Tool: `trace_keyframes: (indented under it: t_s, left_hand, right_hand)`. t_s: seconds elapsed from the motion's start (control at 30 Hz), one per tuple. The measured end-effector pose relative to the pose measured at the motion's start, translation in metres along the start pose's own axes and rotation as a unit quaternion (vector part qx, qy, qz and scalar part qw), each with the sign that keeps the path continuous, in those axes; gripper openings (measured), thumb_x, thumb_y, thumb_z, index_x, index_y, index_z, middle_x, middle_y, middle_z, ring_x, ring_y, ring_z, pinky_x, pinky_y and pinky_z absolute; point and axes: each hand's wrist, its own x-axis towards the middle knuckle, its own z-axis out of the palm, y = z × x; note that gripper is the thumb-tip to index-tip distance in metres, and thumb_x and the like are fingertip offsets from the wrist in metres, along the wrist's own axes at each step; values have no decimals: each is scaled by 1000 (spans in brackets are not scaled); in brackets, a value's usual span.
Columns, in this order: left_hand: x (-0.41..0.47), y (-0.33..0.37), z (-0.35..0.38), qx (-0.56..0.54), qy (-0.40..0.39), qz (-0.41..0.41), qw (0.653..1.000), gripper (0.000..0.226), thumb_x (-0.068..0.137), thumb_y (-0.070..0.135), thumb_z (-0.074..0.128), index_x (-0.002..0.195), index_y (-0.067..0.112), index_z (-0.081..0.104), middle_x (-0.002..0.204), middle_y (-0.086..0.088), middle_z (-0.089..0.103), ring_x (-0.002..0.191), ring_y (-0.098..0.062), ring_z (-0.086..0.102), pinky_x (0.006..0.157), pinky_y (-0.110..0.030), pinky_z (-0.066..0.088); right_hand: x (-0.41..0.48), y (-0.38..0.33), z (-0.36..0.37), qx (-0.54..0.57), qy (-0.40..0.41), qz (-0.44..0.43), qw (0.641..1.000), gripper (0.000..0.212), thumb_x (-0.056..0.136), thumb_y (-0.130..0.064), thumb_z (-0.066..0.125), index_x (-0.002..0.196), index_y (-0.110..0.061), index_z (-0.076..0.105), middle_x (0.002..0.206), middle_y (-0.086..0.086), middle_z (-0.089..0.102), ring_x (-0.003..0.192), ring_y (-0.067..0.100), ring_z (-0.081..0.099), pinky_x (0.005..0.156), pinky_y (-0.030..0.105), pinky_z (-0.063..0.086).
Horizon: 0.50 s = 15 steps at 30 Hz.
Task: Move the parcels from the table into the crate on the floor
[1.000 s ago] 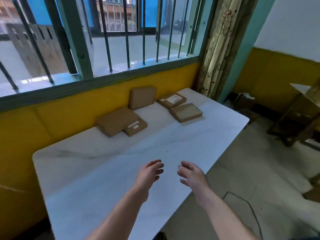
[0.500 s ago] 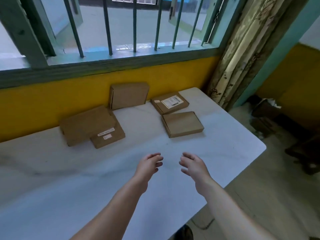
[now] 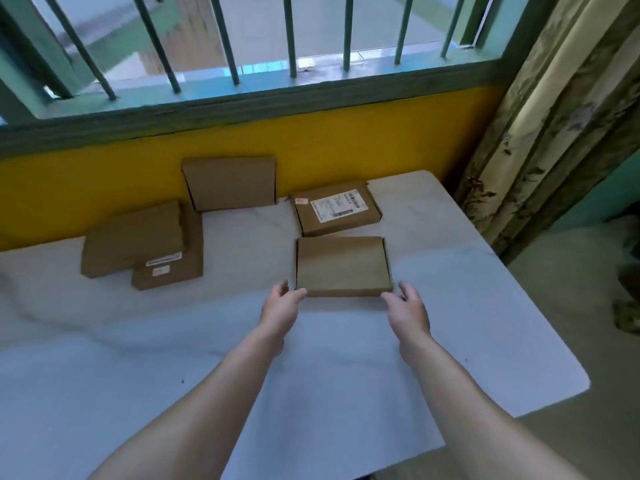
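Note:
Several flat brown cardboard parcels lie on the white marble-look table (image 3: 346,393). The nearest plain parcel (image 3: 343,265) lies flat in the middle. My left hand (image 3: 282,306) is open at its near left corner, fingertips touching the edge. My right hand (image 3: 407,308) is open at its near right corner. Behind it lies a parcel with a white label (image 3: 336,207). Another parcel (image 3: 230,183) leans against the yellow wall. At the left, a large parcel (image 3: 133,237) rests on a smaller labelled one (image 3: 169,270). No crate is in view.
A yellow wall (image 3: 346,147) and a barred window (image 3: 242,46) bound the table's far side. A patterned curtain (image 3: 554,116) hangs at the right. The table's right edge drops to a tiled floor (image 3: 571,289).
I have moved closer to the table. Both hands have reached forward from mid-table to the near corners of the plain parcel and spread apart.

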Motion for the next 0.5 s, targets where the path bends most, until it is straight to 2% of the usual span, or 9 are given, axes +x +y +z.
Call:
trace_keyframes:
  t_s: [0.1, 0.17, 0.23, 0.3, 0.4, 0.43, 0.5]
  left_hand:
    - [12, 5, 16, 3, 18, -12, 1000, 65, 97, 25, 57, 154, 14, 27, 157, -5, 36, 138, -27, 40, 116, -41, 31]
    - [16, 6, 22, 3, 23, -12, 1000, 65, 97, 24, 57, 154, 13, 27, 157, -6, 35, 139, -26, 39, 116, -37, 30]
    - [16, 5, 24, 2, 34, -6, 999, 63, 97, 21, 57, 153, 11, 29, 155, -6, 37, 138, -21, 40, 107, -27, 31]
    - [14, 6, 20, 4, 55, 7, 998, 56, 96, 17, 57, 148, 7, 39, 150, -7, 44, 128, -17, 47, 94, -21, 31]
    - [6, 7, 2, -17, 67, 36, 997, 38, 95, 15, 60, 132, 11, 55, 132, -6, 59, 109, -12, 58, 81, -16, 41]
    - [2, 7, -6, -24, 69, 50, 996, 38, 95, 15, 61, 132, 12, 56, 126, -4, 61, 108, -12, 58, 80, -16, 41]
    - [-5, 8, -26, -28, 78, 82, 993, 42, 94, 15, 63, 135, 15, 54, 128, -2, 58, 117, -14, 53, 91, -21, 38]
  right_hand:
    - [23, -3, -3, -9, -32, 8, 999, 61, 96, -23, 54, 152, -19, 31, 157, 4, 34, 141, 25, 37, 104, 32, 32]
    - [30, -4, -2, -13, -68, 17, 997, 59, 95, -22, 55, 151, -17, 36, 154, 5, 40, 138, 26, 41, 110, 35, 34]
    - [32, -4, 0, -19, -89, 16, 996, 53, 94, -21, 58, 145, -14, 45, 146, 6, 51, 131, 25, 48, 109, 36, 39]
    - [32, -5, 0, -24, -85, 0, 996, 50, 93, -18, 61, 141, -11, 49, 140, 7, 55, 126, 22, 51, 100, 28, 39]
    - [29, -10, -2, -36, -79, -46, 995, 45, 91, -18, 63, 135, -17, 54, 135, 5, 57, 120, 18, 54, 98, 28, 40]
    - [27, -13, -2, -39, -81, -65, 994, 42, 90, -19, 63, 131, -21, 56, 133, 5, 57, 119, 17, 54, 101, 31, 42]
    - [19, -21, 1, -42, -92, -110, 989, 38, 89, -18, 65, 125, -28, 58, 129, 4, 57, 114, 14, 56, 102, 33, 43]
